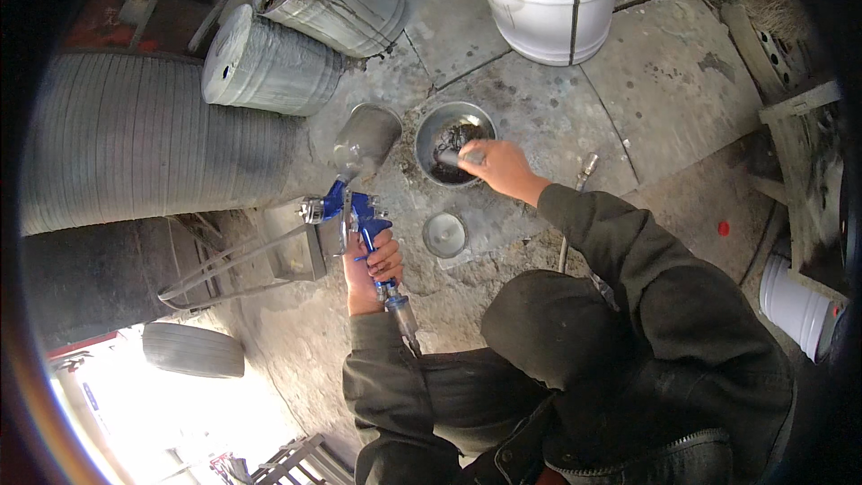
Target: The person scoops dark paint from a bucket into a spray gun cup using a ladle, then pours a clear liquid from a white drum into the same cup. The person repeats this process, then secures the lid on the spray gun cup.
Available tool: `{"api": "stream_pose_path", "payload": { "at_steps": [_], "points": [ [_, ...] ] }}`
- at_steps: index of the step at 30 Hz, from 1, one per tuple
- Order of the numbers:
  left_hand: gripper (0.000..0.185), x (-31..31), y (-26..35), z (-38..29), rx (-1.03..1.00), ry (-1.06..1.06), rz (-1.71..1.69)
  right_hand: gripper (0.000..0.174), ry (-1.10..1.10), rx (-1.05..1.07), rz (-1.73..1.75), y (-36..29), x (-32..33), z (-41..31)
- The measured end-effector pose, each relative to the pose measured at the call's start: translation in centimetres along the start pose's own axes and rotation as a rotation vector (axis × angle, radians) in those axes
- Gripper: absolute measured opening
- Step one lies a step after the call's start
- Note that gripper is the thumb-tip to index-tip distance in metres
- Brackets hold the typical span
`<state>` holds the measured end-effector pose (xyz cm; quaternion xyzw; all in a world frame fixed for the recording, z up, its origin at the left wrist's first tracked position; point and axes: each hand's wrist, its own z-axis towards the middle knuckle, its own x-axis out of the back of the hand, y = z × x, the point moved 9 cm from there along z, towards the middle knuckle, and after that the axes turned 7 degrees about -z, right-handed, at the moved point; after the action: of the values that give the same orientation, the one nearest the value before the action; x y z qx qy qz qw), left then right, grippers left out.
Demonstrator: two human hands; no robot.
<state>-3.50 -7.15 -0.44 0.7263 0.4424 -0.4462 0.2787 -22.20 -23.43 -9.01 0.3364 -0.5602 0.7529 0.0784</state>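
My left hand is closed around the handle of a blue spray gun, whose metal cup points away from me, with its rim at the far end. In my right hand is a small brush-like tool, blurred, its far end over a metal bowl that holds dark matter. Exactly what kind of tool it is, I cannot tell. Nearer to me than the bowl, a small round container with pale contents stands on the floor.
Two stained metal drums lie or lean at the upper left, beside a large ribbed cylinder. A white drum stands beyond the bowl. A hose with a metal fitting lies by my right forearm. A tire is at lower left.
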Motion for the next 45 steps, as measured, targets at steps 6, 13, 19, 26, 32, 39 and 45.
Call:
{"api": "stream_pose_path", "payload": {
  "at_steps": [6, 13, 19, 26, 32, 39, 45],
  "points": [
    [0.034, 3.5, 1.3, -0.6, -0.017, 0.164, 0.281, 0.028, -0.267, -0.045, 0.056, -0.7, 2.2, 1.5],
    [0.041, 3.1, 1.0, -0.6, -0.021, 0.202, 0.495, 0.013, 0.078, 0.237, 0.499, -6.8, 11.3, 7.2],
    [0.047, 3.4, 2.5, -1.5, -0.208, 0.434, 0.563, 0.02, -0.111, -0.1, 0.148, -1.9, 9.3, 6.1],
    [0.038, 1.8, 4.1, -4.2, -0.436, 0.604, 0.949, 0.03, 0.122, -0.134, 0.179, 1.0, 9.3, 4.8],
    [0.014, 2.9, 2.9, -3.7, -0.393, 0.646, 1.146, 0.034, 0.001, -0.059, -0.108, 0.7, 5.1, 4.2],
    [0.04, 3.5, 7.7, -5.6, -0.587, 1.051, 2.087, 0.023, -0.085, 0.021, -0.038, 0.4, 0.9, 3.0],
    [0.037, 2.7, 8.2, -6.6, -0.591, 1.199, 2.156, 0.023, 0.084, -0.084, 0.128, 1.4, 3.1, 2.8]
  ]
}}
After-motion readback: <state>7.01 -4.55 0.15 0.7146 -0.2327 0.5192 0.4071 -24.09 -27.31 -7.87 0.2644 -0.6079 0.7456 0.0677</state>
